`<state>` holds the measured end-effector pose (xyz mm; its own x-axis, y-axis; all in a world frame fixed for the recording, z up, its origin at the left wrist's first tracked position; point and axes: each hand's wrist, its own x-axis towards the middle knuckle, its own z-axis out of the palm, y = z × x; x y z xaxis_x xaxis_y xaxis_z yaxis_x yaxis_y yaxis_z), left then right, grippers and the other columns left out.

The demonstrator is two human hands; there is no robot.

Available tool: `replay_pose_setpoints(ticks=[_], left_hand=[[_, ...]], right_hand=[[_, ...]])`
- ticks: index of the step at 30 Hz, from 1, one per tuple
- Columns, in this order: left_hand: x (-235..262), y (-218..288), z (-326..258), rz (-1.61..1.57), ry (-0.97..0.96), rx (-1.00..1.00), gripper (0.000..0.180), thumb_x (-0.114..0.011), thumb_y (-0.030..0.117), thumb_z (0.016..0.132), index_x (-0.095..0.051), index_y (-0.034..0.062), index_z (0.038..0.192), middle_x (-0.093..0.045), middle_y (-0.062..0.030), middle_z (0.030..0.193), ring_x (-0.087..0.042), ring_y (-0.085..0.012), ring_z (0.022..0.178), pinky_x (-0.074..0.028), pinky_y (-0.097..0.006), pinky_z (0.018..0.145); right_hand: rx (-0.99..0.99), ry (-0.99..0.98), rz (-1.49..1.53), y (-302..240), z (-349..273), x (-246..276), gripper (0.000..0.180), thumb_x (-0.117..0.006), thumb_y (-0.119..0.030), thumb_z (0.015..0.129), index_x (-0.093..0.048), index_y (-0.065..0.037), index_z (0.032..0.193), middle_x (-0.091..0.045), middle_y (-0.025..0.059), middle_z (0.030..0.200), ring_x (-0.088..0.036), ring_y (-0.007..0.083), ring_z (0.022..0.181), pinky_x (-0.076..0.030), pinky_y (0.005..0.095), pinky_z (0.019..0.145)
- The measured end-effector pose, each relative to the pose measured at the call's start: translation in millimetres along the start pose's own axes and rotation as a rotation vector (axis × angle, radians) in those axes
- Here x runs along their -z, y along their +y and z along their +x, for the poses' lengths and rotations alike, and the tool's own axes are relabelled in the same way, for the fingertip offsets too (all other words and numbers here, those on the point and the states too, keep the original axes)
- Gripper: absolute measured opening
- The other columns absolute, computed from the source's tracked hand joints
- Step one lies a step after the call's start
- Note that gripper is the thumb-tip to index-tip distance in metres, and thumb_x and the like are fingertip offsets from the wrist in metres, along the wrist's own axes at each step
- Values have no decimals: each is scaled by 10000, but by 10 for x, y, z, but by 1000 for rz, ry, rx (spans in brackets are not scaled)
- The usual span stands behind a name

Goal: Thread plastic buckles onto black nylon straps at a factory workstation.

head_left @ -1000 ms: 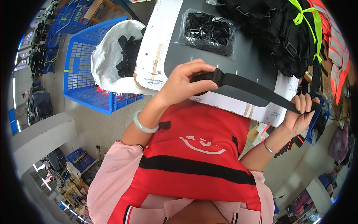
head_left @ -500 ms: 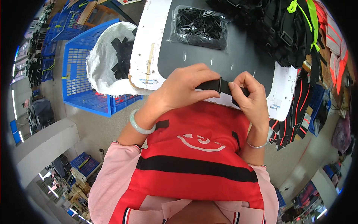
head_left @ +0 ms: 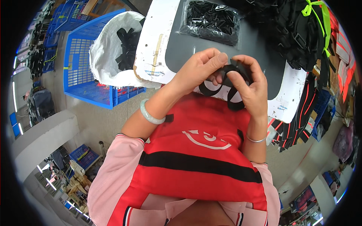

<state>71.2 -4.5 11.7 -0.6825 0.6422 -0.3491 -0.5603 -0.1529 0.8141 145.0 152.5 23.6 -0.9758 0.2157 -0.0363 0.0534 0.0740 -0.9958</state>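
**Black webbing strap gripped in both hands above the grey work table edge**

You hold a black webbing strap (head_left: 226, 88) between both hands, just in front of the near edge of the grey work table (head_left: 260, 45). Your left hand (head_left: 200, 69) pinches the strap near its top with thumb and fingertips closed on it. Your right hand (head_left: 249, 84) grasps the same end, fingers wrapped around what looks like a black plastic buckle (head_left: 238, 67); the fitting is mostly hidden, so its type cannot be confirmed.

Handling judgement: the strap is light, limp and loops freely below your hands. Hold it at the rigid fitting, not the slack loop.

On the table, beyond your hands, lies a clear bag of black parts (head_left: 211, 20). Left of the table stands a blue crate (head_left: 85, 81) lined with a white sack (head_left: 103, 56).
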Motion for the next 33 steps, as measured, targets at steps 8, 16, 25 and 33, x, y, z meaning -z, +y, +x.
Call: replay_pose_setpoints(ticks=[8,16,25,33], left_hand=[[228,232,-162,-91,106,-128,192,-557,163,884,-652,0,919,-587,-131,1170,-554,-161,983,-423,-313,893],[1274,1419,-935,-525,-3,-720,209,-540,127,905,-603,-71,927,-601,-161,977,-541,-279,976,-507,-339,813],[1750,1173,-797,547,926,-802,248,-542,203,919,-640,-23,954,-646,-109,994,-618,-156,870,-505,-268,748],[1115,297,-67,775,574,-367,183,-582,155,898,-643,13,997,-635,-49,947,-586,-84,787,-459,-214,690]], right_hand=[[221,-51,-339,-52,10,43,346,-729,-101,687,-597,-42,1001,-584,85,909,-589,216,798,-465,297,689],[237,-83,-173,279,240,172,374,-611,-80,830,-552,-32,1196,-603,71,1071,-559,146,925,-438,254,813],[-30,344,493,532,1063,273,458,-446,-188,957,-373,51,1341,-438,124,1346,-552,212,1085,-455,301,891],[-127,108,220,476,505,170,390,-430,-217,969,-500,38,1256,-542,111,1222,-567,135,1031,-429,243,857]])
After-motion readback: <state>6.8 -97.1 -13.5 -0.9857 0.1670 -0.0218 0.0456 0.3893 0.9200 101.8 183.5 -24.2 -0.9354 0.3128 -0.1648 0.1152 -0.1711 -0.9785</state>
